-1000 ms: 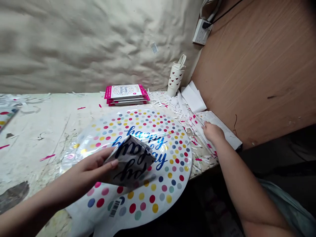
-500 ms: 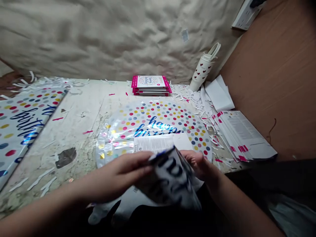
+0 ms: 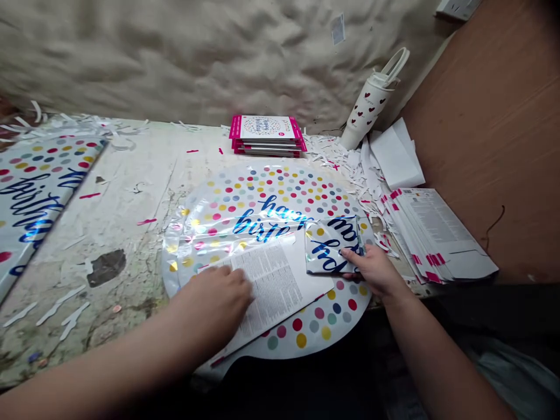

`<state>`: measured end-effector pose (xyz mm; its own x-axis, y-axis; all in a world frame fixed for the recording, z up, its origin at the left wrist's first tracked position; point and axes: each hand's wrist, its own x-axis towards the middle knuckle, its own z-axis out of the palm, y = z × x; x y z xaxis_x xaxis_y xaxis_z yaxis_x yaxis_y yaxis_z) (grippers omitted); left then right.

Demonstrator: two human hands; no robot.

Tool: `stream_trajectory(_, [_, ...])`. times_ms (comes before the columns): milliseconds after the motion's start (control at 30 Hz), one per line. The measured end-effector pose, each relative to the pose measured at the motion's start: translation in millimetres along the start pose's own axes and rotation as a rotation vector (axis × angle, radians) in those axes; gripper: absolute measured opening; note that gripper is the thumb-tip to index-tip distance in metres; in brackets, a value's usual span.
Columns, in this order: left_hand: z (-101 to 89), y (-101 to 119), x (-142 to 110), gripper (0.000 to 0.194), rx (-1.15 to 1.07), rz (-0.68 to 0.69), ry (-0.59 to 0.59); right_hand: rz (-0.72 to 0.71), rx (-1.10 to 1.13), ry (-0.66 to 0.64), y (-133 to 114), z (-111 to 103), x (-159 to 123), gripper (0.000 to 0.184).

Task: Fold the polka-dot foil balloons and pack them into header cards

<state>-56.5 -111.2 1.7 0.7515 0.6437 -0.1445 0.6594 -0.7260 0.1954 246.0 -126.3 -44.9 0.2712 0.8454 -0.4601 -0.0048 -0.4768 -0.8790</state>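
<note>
While clenching a folded white foil balloon (image 3: 331, 245), right grip (image 3: 373, 269) just beside a printed white paper leaflet (image 3: 266, 286); left grip (image 3: 214, 297) released, pressing flat on it.

left hand (image 3: 214, 300) lay palm down, fingers loosely spread | left forearm (image 3: 100, 359) reached in from lower left, wrist nearly flat | right hand (image 3: 371, 269) gripped, fingers curled, thumb on top | right forearm (image 3: 431, 344) angled up from lower right

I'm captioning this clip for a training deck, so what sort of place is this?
Probably a small workshop packing party balloons: a polka-dot "happy birthday" foil balloon lies on a worn bench, near stacked pink-edged packs, printed leaflets and paper trimmings.
</note>
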Motion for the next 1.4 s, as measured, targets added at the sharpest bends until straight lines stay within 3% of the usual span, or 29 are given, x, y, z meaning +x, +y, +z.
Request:
stream_trajectory(33, [-5.8,5.7,17.4,0.026,0.03,0.057,-0.035,-0.007,-0.004,0.008,0.3,1.2,-0.9,0.029])
stream_trajectory(167, [-6.0,14.0,82.9,0.016,0.051,0.362,0.093,-0.102,-0.09,0.072,3.4,2.7,-9.0,0.033])
stream_trajectory(267, [2.3,9.6,99.3,0.014,0.04,0.427,0.123,-0.285,-0.227,0.173,4.9,2.3,-22.1,0.034])
stream_trajectory(367, [1.2,5.1,95.4,0.012,0.025,0.453,0.148,-0.313,-0.252,0.134,2.5,2.9,-34.9,0.032])
stream_trajectory(633, [-7.2,9.0,85.5,0.013,0.086,0.541,0.204,0.03,0.004,-0.413,-12.6,2.1,-24.2,0.034])
stream_trajectory(700, [-5.3,10.2,84.8,0.014,0.074,0.554,0.208,0.07,0.039,-0.483,-19.6,4.9,-21.6,0.033])
stream_trajectory(933, [-4.6,9.6,88.4,0.014,0.038,0.503,0.224,-0.056,0.042,-0.264,-36.3,28.7,-16.9,0.024])
stream_trajectory(1067, [-8.5,10.9,88.1,0.012,0.002,0.525,0.216,-0.09,-0.241,-0.525,-38.2,54.9,-10.8,0.008])
stream_trajectory(1167, [-12.8,5.9,83.2,0.011,0.015,0.516,0.197,-0.116,-0.337,-0.687,-47.8,51.3,-9.5,0.002])
stream_trajectory(1200, [-15.1,3.1,81.1,0.011,0.036,0.492,0.202,-0.182,-0.355,-0.658,-51.2,45.5,-10.5,0.006])
stream_trajectory(1267, [-21.3,-1.7,77.1,0.012,0.087,0.409,0.257,-0.36,-0.32,-0.461,-54.9,34.0,-14.5,0.028])
stream_trajectory(1333, [-30.3,-2.2,73.3,0.013,0.124,0.311,0.367,-0.464,-0.159,-0.318,-53.0,30.9,-21.4,0.053])
stream_trajectory(1400, [-41.5,2.9,68.5,0.011,0.137,0.252,0.513,-0.454,0.06,-0.376,-48.6,38.7,-30.0,0.056])
